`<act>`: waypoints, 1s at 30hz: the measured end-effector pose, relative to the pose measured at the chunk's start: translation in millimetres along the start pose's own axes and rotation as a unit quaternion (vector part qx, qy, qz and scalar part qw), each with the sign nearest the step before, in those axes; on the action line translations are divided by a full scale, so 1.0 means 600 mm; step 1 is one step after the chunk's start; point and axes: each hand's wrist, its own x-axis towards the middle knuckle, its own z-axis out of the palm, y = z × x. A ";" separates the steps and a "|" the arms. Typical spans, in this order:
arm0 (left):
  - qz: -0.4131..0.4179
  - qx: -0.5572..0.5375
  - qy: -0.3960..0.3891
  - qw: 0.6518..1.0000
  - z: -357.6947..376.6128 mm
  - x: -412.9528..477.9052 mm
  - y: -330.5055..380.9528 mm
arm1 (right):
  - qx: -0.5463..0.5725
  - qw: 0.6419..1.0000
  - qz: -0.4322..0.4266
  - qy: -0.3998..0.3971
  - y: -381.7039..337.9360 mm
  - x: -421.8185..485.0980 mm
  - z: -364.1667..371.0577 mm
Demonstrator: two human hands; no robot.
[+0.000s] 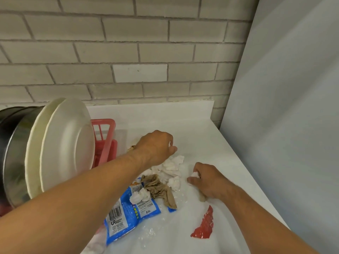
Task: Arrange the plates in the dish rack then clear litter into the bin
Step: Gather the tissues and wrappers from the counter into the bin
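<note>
Plates (pixel 67 143) stand in the pink rack (pixel 104 129) left of the fingers, so litter-clearing seems underway: the right hand (pixel 207 182) pinches a crumpled tissue (pixel 194 174), the left hand (pixel 156 145) curls over the tissue pile (pixel 172 165) on the desk (pixel 201 129), grip unclear; next needs the unseen bin.

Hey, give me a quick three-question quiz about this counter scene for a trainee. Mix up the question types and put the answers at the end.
1. True or false: the plates stand on edge in the pink dish rack.
2. What does the right hand grip? A) a white tissue wad B) a spoon C) a cup
3. Fill in: the packet with the barcode is mostly ____ in colour.
Key: 1 true; 2 A; 3 blue.
</note>
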 end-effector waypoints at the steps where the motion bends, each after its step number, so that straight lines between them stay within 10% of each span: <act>1: 0.011 0.026 -0.013 1.000 0.007 0.008 0.007 | 0.011 1.000 -0.002 0.008 0.003 -0.004 -0.002; 10: 0.034 0.151 -0.122 0.980 0.082 0.080 0.047 | 0.039 0.998 0.016 0.052 0.040 -0.039 -0.017; 30: 0.036 -0.206 0.063 0.976 -0.058 -0.027 0.002 | 0.211 0.967 -0.029 0.140 -0.036 -0.067 -0.029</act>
